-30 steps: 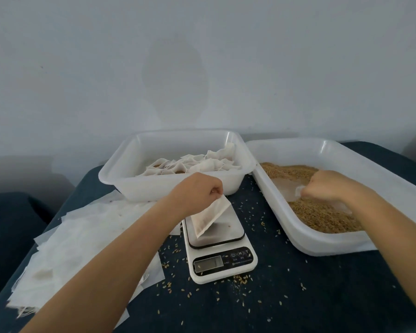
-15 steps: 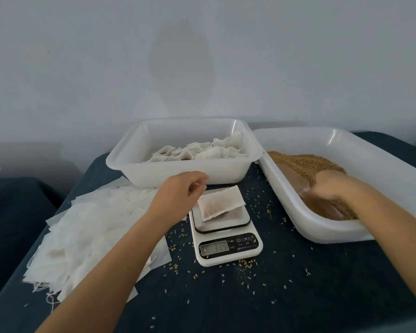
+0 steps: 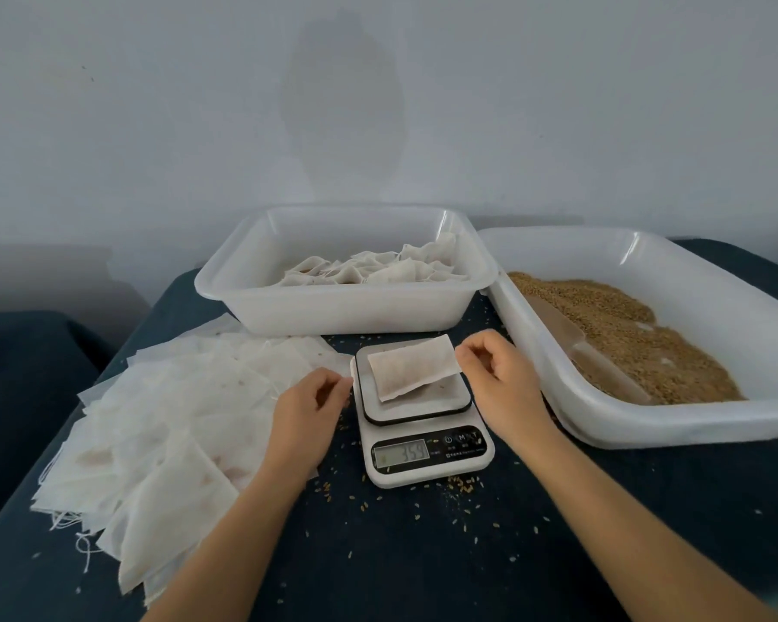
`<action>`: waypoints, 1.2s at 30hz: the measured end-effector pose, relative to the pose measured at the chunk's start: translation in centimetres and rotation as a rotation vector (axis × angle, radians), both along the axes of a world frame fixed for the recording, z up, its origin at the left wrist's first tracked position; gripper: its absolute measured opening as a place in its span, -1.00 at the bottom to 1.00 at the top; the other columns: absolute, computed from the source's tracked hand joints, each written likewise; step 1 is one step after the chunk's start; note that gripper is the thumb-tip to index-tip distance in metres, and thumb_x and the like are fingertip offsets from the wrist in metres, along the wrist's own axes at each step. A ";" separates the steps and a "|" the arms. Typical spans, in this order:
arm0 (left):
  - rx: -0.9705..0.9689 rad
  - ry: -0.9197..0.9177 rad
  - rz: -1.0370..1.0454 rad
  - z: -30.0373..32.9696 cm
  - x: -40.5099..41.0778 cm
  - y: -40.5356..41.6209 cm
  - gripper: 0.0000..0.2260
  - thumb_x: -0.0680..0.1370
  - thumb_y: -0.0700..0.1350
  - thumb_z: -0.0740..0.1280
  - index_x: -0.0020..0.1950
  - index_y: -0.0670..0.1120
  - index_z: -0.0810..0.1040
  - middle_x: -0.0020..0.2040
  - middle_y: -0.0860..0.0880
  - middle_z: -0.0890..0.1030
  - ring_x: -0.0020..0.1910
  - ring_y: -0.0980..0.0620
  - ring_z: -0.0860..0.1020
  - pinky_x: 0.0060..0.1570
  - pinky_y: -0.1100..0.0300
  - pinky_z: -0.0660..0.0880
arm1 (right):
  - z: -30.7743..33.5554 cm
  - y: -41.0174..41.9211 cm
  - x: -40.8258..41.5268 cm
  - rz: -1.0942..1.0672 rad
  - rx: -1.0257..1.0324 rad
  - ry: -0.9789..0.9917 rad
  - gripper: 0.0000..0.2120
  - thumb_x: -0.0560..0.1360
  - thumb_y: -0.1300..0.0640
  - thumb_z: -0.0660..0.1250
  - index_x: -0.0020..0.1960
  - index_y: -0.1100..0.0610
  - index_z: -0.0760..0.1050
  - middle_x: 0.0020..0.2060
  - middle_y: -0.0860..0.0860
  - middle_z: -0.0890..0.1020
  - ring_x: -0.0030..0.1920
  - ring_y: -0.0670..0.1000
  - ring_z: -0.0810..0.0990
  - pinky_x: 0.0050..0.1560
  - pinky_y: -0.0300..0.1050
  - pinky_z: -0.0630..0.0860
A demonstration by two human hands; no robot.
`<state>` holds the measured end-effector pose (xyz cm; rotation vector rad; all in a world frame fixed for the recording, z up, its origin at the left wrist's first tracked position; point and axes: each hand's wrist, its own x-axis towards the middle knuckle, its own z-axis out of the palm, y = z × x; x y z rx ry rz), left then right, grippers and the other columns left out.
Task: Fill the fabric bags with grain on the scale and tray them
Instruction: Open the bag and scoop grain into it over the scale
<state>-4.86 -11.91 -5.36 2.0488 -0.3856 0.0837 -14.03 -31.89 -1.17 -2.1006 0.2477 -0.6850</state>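
- Loose brown grains (image 3: pixel 461 482) lie scattered on the dark blue cloth worktop (image 3: pixel 423 554), most of them just in front of the scale and on both sides of it.
- A spread pile of flat empty white fabric bags (image 3: pixel 162 424) covers the left part of the worktop; thin strings hang from its near edge.
- The small white digital kitchen scale (image 3: pixel 418 424) stands in the middle, its display turned to the person; the digits are lit, but I cannot read them surely.
- One white fabric bag with grain inside (image 3: pixel 412 365) lies flat on the platform of the scale, a little slanted, and its far right corner goes over the platform edge.
- The left hand (image 3: pixel 308 404) hovers just beside the left edge of the scale, over the pile; its grip is released, the fingers loosely curled and holding nothing.
- The right hand (image 3: pixel 501 381) is just beside the right end of the bag — its grip is also relaxed, fingers bent; whether the fingertips touch the bag I cannot tell.
- To the right a large white plastic tray of brown grain (image 3: pixel 692 424) stands on the worktop.
- Behind the scale stands a deep white plastic tray (image 3: pixel 347 307) with filled white bags (image 3: pixel 378 269) heaped inside, against a pale wall (image 3: pixel 378 105).
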 end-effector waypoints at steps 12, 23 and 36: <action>-0.016 -0.132 0.009 -0.6 -0.4 -0.1 -0.88 0.52 -0.04 0.32 0.01 0.14 0.45 -0.07 0.20 0.49 -0.10 0.34 0.45 -0.23 0.43 0.36 | -4.0 -1.4 0.7 -0.054 0.243 0.016 -0.92 0.55 0.07 0.31 -0.08 -0.09 0.54 -0.12 -0.12 0.61 -0.11 -0.23 0.56 -0.11 -0.49 0.41; -0.037 -0.138 -0.028 0.5 -0.9 -0.5 -0.82 0.51 -0.05 0.33 -0.03 0.24 0.42 -0.04 0.24 0.50 -0.08 0.34 0.49 -0.14 0.37 0.42 | 1.9 -0.5 3.6 0.131 -0.047 0.299 -0.74 0.50 0.07 0.36 -0.14 0.30 0.54 -0.12 0.19 0.58 -0.10 0.14 0.56 -0.07 -0.09 0.47; -1.201 1.126 -0.411 7.8 -2.0 -6.7 -0.59 0.34 -0.06 0.42 0.09 -0.27 0.48 0.05 -0.29 0.61 0.02 -0.19 0.62 -0.08 0.03 0.61 | 13.3 -2.0 4.1 0.287 -0.222 0.191 -0.87 0.48 0.16 0.42 -0.24 0.04 0.56 0.13 -0.13 0.58 0.13 -0.12 0.56 0.15 -0.29 0.41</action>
